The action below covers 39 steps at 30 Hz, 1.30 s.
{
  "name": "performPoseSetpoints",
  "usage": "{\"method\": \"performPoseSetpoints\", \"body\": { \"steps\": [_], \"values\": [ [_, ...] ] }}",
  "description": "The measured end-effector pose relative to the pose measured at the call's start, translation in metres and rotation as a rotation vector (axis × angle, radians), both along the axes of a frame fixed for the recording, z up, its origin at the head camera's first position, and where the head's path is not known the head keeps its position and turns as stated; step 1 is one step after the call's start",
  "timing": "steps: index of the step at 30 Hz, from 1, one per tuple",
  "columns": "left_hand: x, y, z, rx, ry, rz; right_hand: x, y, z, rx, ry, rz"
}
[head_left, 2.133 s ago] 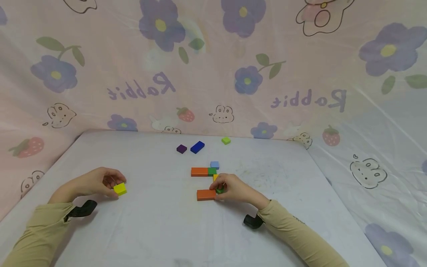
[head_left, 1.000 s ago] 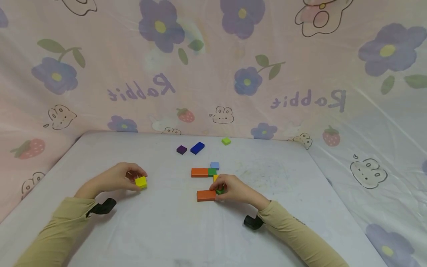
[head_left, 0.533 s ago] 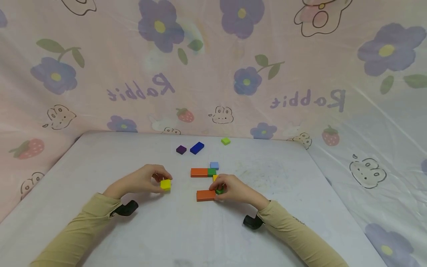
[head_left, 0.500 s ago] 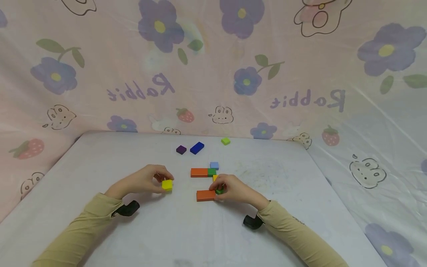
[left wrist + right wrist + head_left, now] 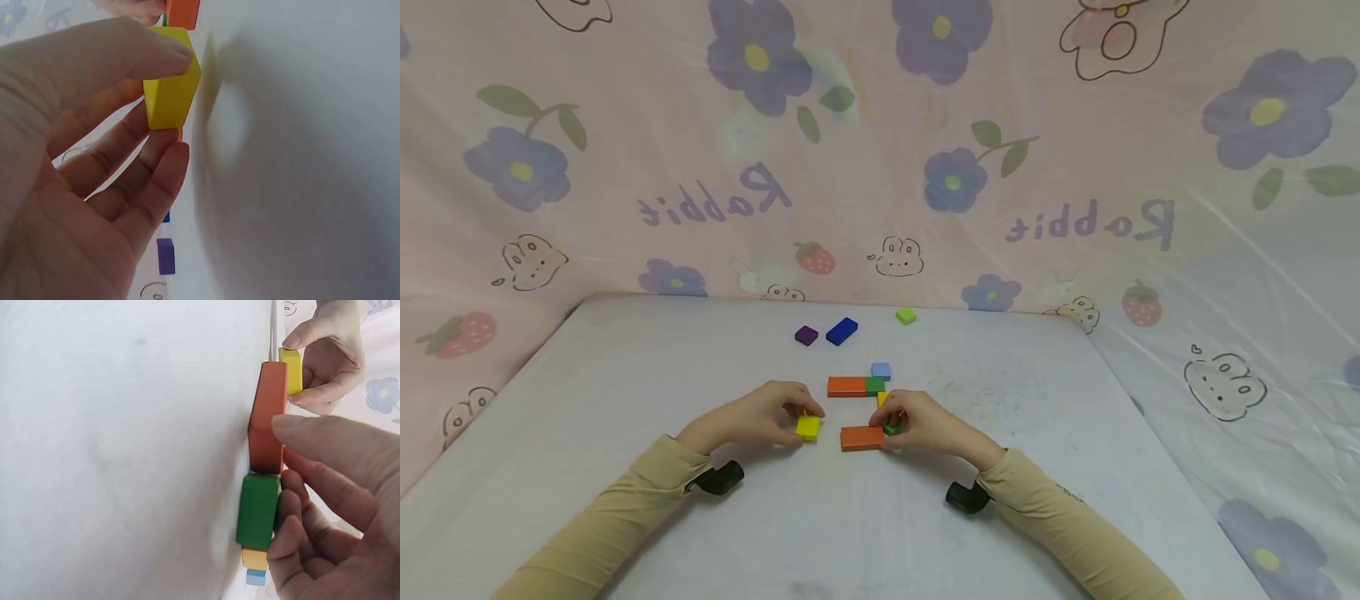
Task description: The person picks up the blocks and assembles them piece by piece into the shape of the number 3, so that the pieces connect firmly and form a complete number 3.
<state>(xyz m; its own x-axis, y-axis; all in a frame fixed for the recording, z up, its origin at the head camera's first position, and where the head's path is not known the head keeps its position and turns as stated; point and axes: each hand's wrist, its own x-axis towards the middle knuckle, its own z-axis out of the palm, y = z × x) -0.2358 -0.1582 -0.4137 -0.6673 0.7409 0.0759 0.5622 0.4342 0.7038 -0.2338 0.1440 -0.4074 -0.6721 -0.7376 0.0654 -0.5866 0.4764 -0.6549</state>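
My left hand (image 5: 760,418) pinches a small yellow block (image 5: 808,428) between thumb and fingers, just left of the near orange block (image 5: 861,438). In the left wrist view, the thumb (image 5: 159,57) lies along one face of it, and a shadow falls on the table beside it. My right hand (image 5: 928,423) grips the right end of that orange block, thumb on one side and fingers on the other. Directly behind its end stands a green block (image 5: 258,509), followed by an amber block (image 5: 255,557), both partly covered by the right hand in the head view.
Farther back, another orange block (image 5: 846,387) lies end to end with a green block (image 5: 875,386), with a light blue block (image 5: 881,370) behind. Near the table's far edge are a purple block (image 5: 807,336), a dark blue block (image 5: 842,331) and a lime block (image 5: 906,316).
The left hand has carried the yellow block rightward across the table, from far left to close beside the near orange block. My right hand keeps its grip in the same spot.
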Motion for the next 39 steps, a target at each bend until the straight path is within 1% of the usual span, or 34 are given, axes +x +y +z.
{"method": "performPoseSetpoints", "body": {
  "steps": [5,10,15,18,25,30,34,39],
  "values": [
    [0.001,0.007,-0.002,-0.008,-0.005,-0.008,0.0,0.0,0.001,-0.007,0.015,0.013],
    [0.0,0.012,-0.003,0.005,-0.002,-0.029,-0.001,0.0,0.002,-0.008,0.024,0.016],
    [0.001,0.017,-0.002,0.013,-0.006,-0.043,-0.002,0.0,0.002,-0.003,0.023,0.012],
    [0.002,0.02,-0.001,0.012,-0.01,-0.038,-0.002,0.0,0.003,-0.005,0.028,0.015],
    [0.003,0.022,-0.003,0.02,-0.021,-0.034,-0.002,-0.001,0.002,-0.007,0.023,0.013],
    [0.004,0.024,-0.002,0.021,-0.036,-0.026,-0.002,-0.001,0.001,-0.008,0.022,0.018],
    [0.006,0.024,-0.001,0.018,-0.036,-0.027,-0.002,0.0,0.0,-0.012,0.02,0.02],
    [0.005,0.025,-0.003,0.019,-0.04,-0.031,-0.001,0.0,0.0,-0.021,0.011,0.017]
  ]
}}
